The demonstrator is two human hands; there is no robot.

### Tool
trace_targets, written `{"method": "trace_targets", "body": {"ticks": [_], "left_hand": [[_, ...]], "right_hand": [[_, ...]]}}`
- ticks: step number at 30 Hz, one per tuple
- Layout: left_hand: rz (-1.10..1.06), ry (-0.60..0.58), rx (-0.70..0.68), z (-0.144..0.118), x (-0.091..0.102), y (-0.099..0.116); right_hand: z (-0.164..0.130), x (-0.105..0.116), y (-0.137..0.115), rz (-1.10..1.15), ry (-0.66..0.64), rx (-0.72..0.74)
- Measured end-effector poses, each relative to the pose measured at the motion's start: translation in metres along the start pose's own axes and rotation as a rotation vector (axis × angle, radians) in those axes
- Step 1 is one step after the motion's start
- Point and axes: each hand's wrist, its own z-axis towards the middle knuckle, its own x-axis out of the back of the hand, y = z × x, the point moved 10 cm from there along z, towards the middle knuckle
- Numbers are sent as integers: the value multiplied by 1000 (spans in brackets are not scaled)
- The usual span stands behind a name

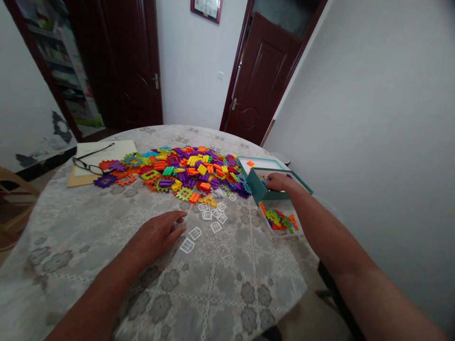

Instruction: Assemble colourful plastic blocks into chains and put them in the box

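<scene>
My left hand [160, 233] rests on the tablecloth, thumb apart from the fingers, holding nothing. Just to its right lie several small white plastic window pieces [195, 233]. My right hand [279, 182] reaches down into a teal box [261, 191] with small colourful pieces inside; its fingertips are hidden, so I cannot tell whether it grips any. Below that box, a clear plastic tray [284, 234] holds orange, green and purple pieces. A large heap of colourful plastic building pieces [192, 166] spreads across the middle of the table.
The round table [213, 284] has a grey flowered cloth. A teal-rimmed box lid [265, 162] with an orange piece in it lies behind the box. At the left, glasses [87, 166] sit on papers [106, 152]. A wooden chair [14, 203] stands left; a wall rises at right.
</scene>
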Motion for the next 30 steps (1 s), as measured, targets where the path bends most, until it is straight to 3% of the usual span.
{"method": "trace_targets", "body": {"ticks": [4,9,15,20,25,30], "left_hand": [[10,4,-10,2,-1,0],[13,4,-12,-3,2,6],[37,-16,-32,-9,3,12],[75,-20,-16,-10,3,11],[117,-28,-15,-9,3,8],[103,-13,-9,-8,4,4]], "right_hand": [[11,-12,-12,31,-89,46],[4,-22,-17,117,-176,116],[-12,-40,-12,527,-378,89],[-11,-22,-22,314,-198,121],[-4,-24,-35,341,-237,278],[5,-22,-28,222,-159,277]]}}
